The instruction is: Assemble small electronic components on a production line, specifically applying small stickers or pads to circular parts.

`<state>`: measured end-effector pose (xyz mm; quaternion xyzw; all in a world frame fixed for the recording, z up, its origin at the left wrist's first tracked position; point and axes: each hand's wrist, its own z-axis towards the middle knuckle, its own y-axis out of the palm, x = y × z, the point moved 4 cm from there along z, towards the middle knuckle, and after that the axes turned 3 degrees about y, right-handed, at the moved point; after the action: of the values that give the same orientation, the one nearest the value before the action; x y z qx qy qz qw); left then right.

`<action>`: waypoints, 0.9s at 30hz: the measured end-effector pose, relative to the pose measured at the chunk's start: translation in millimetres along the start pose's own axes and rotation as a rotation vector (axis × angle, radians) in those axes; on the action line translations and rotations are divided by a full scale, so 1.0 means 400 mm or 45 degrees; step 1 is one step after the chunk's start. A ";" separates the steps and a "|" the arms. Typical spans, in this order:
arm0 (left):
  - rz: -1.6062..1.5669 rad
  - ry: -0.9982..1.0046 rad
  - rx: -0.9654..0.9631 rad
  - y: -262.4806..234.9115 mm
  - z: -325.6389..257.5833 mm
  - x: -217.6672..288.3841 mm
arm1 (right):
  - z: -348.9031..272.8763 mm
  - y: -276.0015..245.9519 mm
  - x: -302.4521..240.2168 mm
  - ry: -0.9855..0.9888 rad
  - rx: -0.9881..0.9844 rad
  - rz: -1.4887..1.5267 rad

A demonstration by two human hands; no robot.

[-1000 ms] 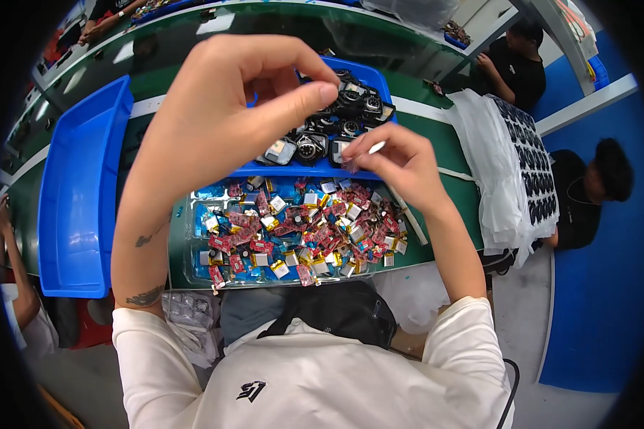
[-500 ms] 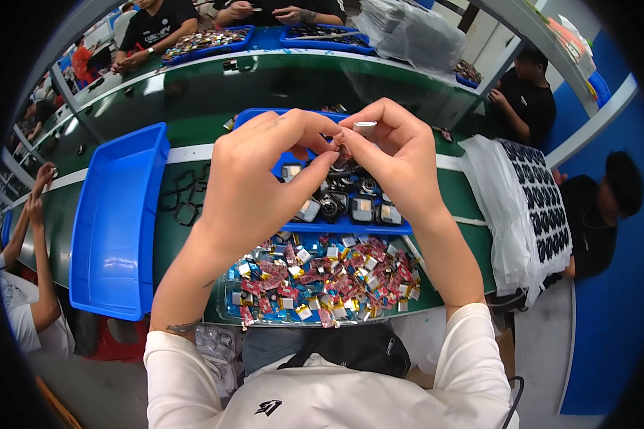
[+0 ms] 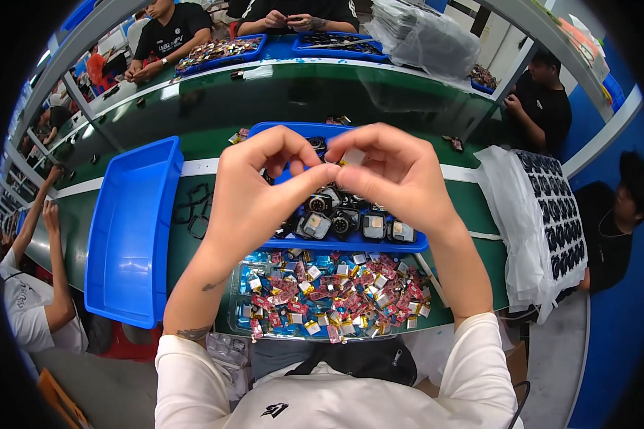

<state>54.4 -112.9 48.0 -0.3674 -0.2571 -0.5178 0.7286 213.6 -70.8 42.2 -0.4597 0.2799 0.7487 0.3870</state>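
My left hand [image 3: 254,186] and my right hand [image 3: 401,175] meet fingertip to fingertip above a blue tray [image 3: 415,244]. A small silver battery [image 3: 353,156] with a yellow edge shows among the curled fingers of my right hand. My left thumb and forefinger are closed near it, at the tips of my right fingers; what they pinch is hidden. Black watch-like cases [image 3: 313,226], some with pale square inserts, lie in the blue tray under my hands. Closer to me, a clear plastic tray [image 3: 237,304] holds a heap of red circuit boards [image 3: 350,304] with silver batteries.
An upright-leaning blue bin [image 3: 127,236] stands at left, beside black frames [image 3: 197,226]. At right are stacked trays of black parts [image 3: 551,214] with white wrapping [image 3: 504,229]. A green conveyor belt [image 3: 286,93] runs beyond; several people work around it.
My hands have rolled inward, and the battery, which stood clear above my right fingers, is now partly behind them. The whole view has shifted, with the scene lower and further right.
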 end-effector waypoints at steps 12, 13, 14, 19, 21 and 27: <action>-0.566 -0.338 -0.402 -0.023 0.010 -0.008 | -0.011 -0.010 -0.040 -0.398 -0.173 -0.602; -0.561 -0.339 -0.401 -0.025 0.010 -0.009 | -0.011 -0.009 -0.040 -0.373 -0.195 -0.594; -0.548 -0.337 -0.420 -0.022 0.010 -0.011 | -0.011 -0.011 -0.041 -0.374 -0.193 -0.594; -0.473 -0.285 -0.473 -0.017 0.018 0.002 | -0.018 -0.021 -0.056 -0.213 -0.200 -0.599; -0.455 -0.235 -0.487 -0.021 0.015 0.010 | -0.021 -0.018 -0.062 -0.238 -0.182 -0.619; -0.410 -0.290 -0.437 -0.020 0.002 -0.004 | -0.027 -0.013 -0.041 -0.242 -0.238 -0.587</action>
<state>46.4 -112.8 49.5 -0.4959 -0.3008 -0.6185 0.5301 227.6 -81.6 52.1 -0.4728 0.0599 0.7031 0.5277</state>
